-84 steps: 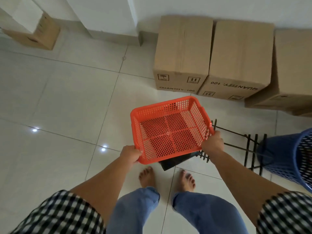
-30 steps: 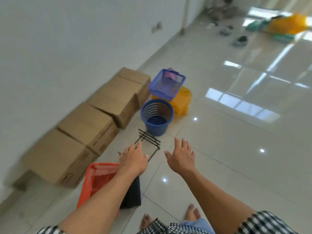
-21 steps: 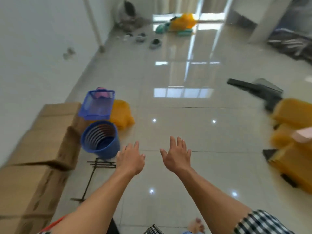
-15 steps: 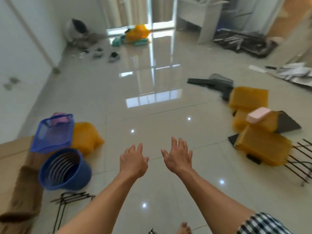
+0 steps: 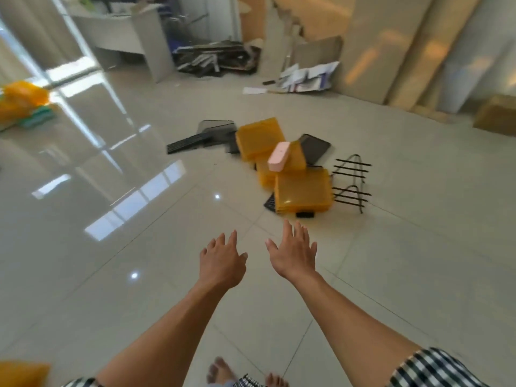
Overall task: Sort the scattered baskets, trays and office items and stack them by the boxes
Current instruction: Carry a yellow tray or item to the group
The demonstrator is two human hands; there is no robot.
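At the near edge two bare feet (image 5: 220,372) stand on the pale tiled floor (image 5: 111,303), with a checked sleeve (image 5: 430,367) at the right and a blurred yellow shape (image 5: 22,374) in the near left corner. Both arms reach forward over the floor. The left hand (image 5: 223,261) and right hand (image 5: 294,254) are side by side, a little apart, fingers spread and loose, holding nothing and touching nothing. Beyond the right hand lies the scattered heap. A yellow tray (image 5: 303,191) lies nearest, overlapping dark flat pieces, with a black wire rack (image 5: 351,185) just beside it on the right. Behind it is a second yellow tray (image 5: 296,160), and a pink box (image 5: 279,156) rests tilted on it. Farther back a third yellow tray (image 5: 259,138) lies at the left and a black tray (image 5: 314,149) at the right. Left of the heap lie a black mesh tray (image 5: 215,129) and a black slatted piece (image 5: 187,142). Far left, yellow and green things (image 5: 22,104) sit by the bright window. At the far side are a grey desk (image 5: 125,34), a dark heap of parts (image 5: 215,57), loose papers (image 5: 307,76), leaning boards (image 5: 371,46) and, at the far right, a cardboard box (image 5: 495,118).
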